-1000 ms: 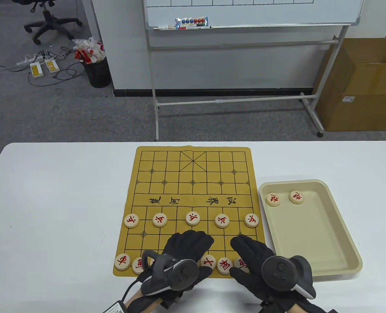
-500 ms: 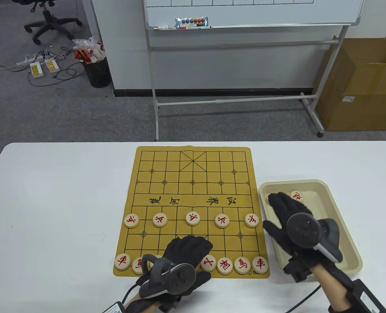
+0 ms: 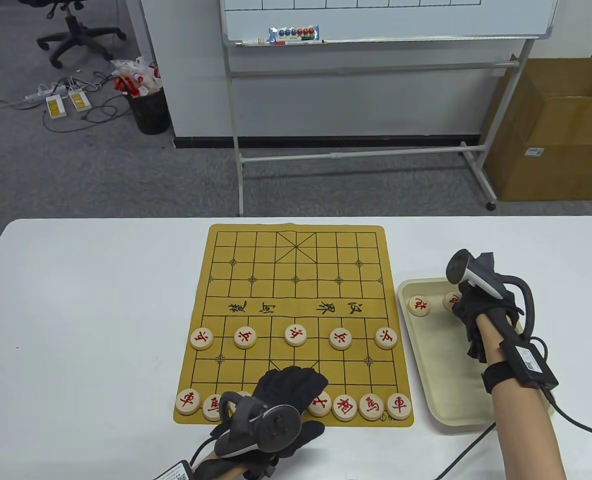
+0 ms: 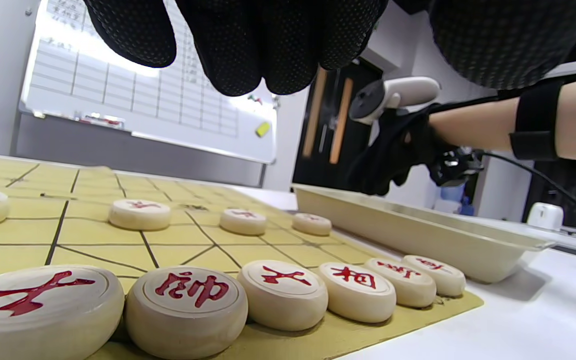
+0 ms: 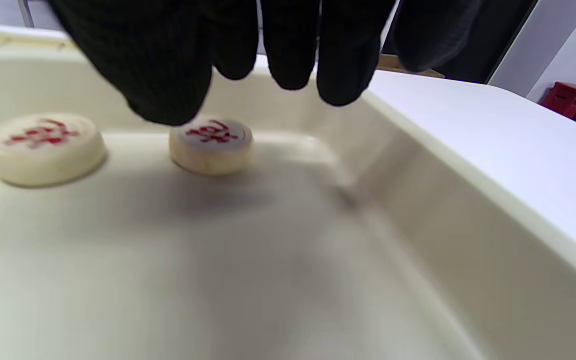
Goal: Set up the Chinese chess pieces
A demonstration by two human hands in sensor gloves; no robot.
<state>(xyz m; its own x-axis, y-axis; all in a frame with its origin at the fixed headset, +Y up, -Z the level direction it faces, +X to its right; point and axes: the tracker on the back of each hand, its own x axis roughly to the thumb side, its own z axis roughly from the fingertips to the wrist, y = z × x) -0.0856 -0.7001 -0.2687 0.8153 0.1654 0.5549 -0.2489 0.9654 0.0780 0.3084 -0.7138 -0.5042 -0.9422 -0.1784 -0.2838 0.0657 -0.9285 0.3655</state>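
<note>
A white desk (image 3: 90, 310) carries everything. A yellow chess board mat (image 3: 296, 280) lies flat at its middle, and a beige tray (image 3: 481, 415) sits directly on the desk just beside the mat's right edge. A black cable (image 3: 468, 452) trails across the near right corner.

Your board (image 3: 296, 280) is mustard yellow, ruled with a thin black grid and black characters across its middle band. The pieces (image 3: 296, 335) on it are pale cream wooden discs, each carved with a red character. Your tray (image 3: 476, 420) is plain cream, and the two discs (image 5: 43, 147) in it match the others: cream with red marks. Both your gloves (image 3: 288, 382) are black with a fine dotted texture. Your right tracker (image 3: 468, 272) is white and dark grey. The table (image 3: 85, 310) is white.
</note>
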